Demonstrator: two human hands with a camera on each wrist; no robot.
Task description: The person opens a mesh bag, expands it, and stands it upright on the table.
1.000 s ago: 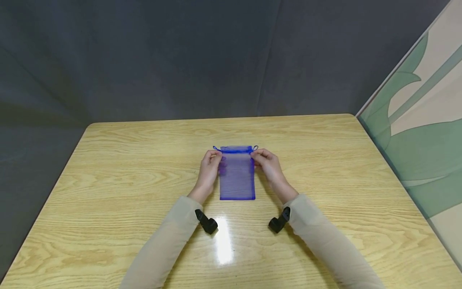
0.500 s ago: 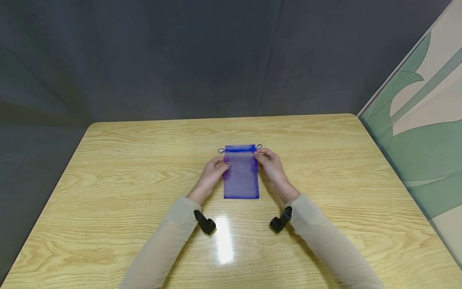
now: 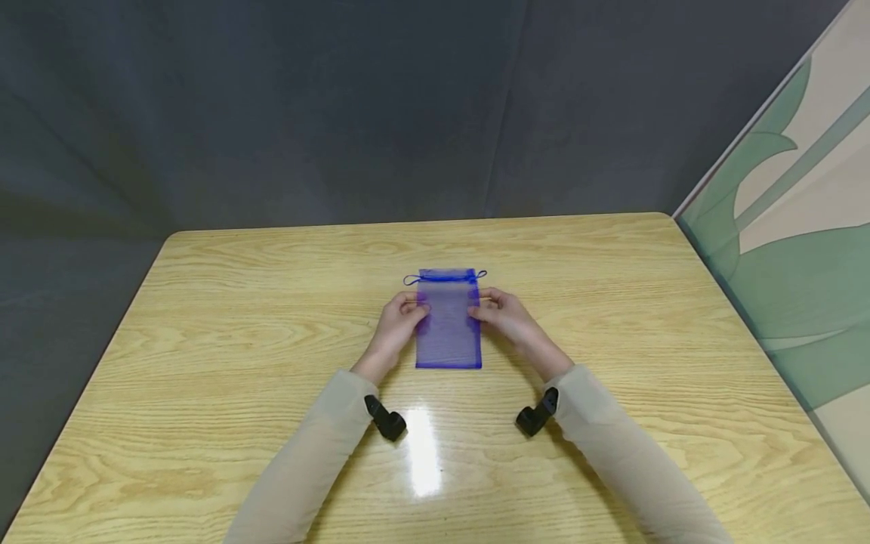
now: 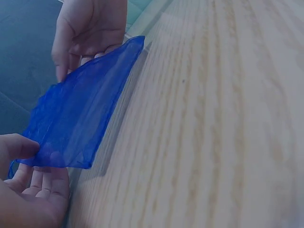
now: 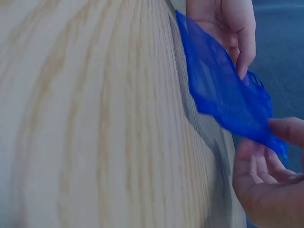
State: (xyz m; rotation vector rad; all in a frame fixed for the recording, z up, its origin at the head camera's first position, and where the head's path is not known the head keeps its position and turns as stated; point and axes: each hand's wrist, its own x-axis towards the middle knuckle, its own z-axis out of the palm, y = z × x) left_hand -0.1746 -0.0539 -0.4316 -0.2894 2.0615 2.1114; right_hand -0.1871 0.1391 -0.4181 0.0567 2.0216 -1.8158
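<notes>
A sheer blue drawstring pouch [image 3: 448, 332] is held flat between both hands over the middle of the table, its cord loops sticking out on either side near the top. My left hand [image 3: 396, 325] pinches its left edge, thumb on the near face and fingers behind, showing through the mesh. On the opposite edge my right hand [image 3: 510, 321] pinches the pouch the same way, just below the cord. In the left wrist view the pouch [image 4: 85, 114] slants with its bottom hem close over the tabletop; the right wrist view shows the pouch [image 5: 223, 85] gently creased.
The wood-grain table [image 3: 238, 317] extends around the hands, with a bright light reflection near its front. A dark curtain [image 3: 340, 113] hangs behind the far edge. At right stands a panel with green leaf shapes [image 3: 802, 287].
My left hand has slid down the pouch's left edge, away from the cord. The right hand has then shifted lower on its edge too. The pouch has moved slightly up in view.
</notes>
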